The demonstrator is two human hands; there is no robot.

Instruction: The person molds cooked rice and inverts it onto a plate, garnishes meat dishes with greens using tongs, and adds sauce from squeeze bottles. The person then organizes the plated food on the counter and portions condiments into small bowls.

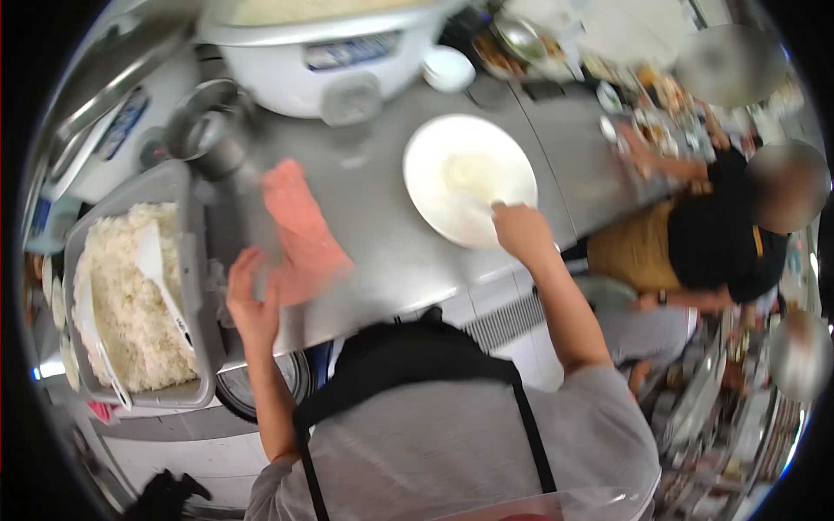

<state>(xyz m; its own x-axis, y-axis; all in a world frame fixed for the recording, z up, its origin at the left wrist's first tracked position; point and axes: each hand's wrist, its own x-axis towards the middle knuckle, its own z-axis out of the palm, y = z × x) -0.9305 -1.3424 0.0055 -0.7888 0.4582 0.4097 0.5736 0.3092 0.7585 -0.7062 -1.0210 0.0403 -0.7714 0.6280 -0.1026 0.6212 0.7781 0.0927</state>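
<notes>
On the steel table lies a white plate (439, 195) with a small pale mound, which looks like rice, on it. My right hand (523, 233) is closed at the plate's lower right edge; a blurred whitish thing shows at its fingertips, too unclear to name. My left hand (253, 300) has its fingers apart and holds nothing, just left of the lower end of a pink cloth (300, 208). Left of that hand stands a grey tub (208, 321) of white rice (130, 295), with a white paddle (160, 269) and another white utensil (108, 360) in it.
A large white rice cooker (278, 74) stands at the table's (373, 243) back, near a metal pot (208, 135) and small white bowls (448, 68). Dishes of food line the far right. A co-worker in black (717, 226) stands at the right, reaching over the table.
</notes>
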